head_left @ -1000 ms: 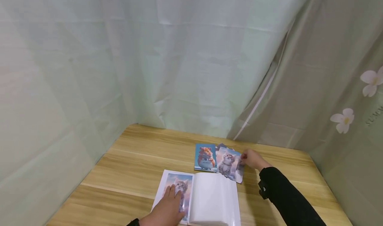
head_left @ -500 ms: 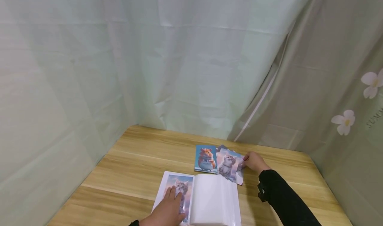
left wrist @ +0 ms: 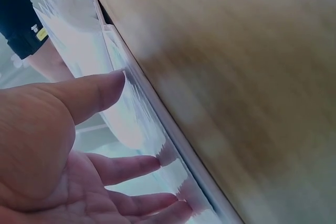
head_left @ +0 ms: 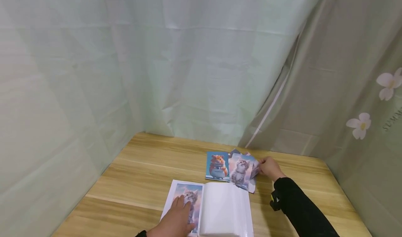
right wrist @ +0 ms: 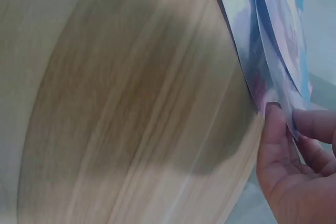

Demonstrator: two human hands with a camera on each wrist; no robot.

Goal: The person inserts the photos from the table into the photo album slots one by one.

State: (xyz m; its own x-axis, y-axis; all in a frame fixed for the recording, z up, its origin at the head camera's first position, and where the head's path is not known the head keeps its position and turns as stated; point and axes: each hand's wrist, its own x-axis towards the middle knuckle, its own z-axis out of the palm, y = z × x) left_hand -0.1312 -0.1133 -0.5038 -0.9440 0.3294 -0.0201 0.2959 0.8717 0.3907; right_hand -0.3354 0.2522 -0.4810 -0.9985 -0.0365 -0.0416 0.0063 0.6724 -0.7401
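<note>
An open photo album (head_left: 218, 209) lies on the table, with a kitten photo (head_left: 196, 198) in its left page and a white page on the right. My left hand (head_left: 174, 217) rests on that left page, fingers spread over the photo; the left wrist view shows its thumb and fingertips against the clear sleeve. Beyond the album, my right hand (head_left: 270, 168) pinches the edge of a picture card (right wrist: 283, 72) between thumb and fingers. This card fans out from a loose pile, partly covered by a kitten card (head_left: 241, 170). Left of the pile lies a hamster card (head_left: 218, 167).
The wooden table (head_left: 138, 181) carries the album at its near side and the cards behind it. Pale curtains (head_left: 204, 73) hang along the back and both sides. The pile's near edge lies right at the album's far right corner.
My right hand has drawn slightly to the right with the pinched card, which now sticks out more from the pile. The kitten card on top has turned a little. The left hand stays in place.
</note>
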